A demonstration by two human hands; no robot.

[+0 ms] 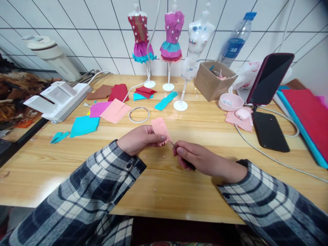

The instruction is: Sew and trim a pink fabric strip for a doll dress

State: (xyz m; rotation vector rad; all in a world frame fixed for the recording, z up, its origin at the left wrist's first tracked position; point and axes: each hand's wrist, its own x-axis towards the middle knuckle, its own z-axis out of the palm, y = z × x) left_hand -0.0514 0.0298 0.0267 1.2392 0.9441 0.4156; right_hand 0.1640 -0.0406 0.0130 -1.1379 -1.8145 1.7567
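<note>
Between the thumb and fingers of my left hand (142,138) is a small pink piece of crepe paper (160,126), its lower edge cut into zigzag points. My right hand (196,155) is closed round small scissors (189,164) with dark handles. The thin metal tip of the scissors is at the lower right corner of the pink piece. Just beyond my left hand lie a silvery ring (139,114) and a larger pink sheet (115,111). Tiny pink scraps (155,188) are scattered on the wooden table (164,201) below my hands.
Three small dress forms (180,106) stand at the back, two dressed in coloured paper. Nearby are a cardboard box (215,82), a pink bowl (231,101), a propped phone (271,78) and a black phone (271,131). Turquoise paper (85,126) and a white charger (58,99) lie left.
</note>
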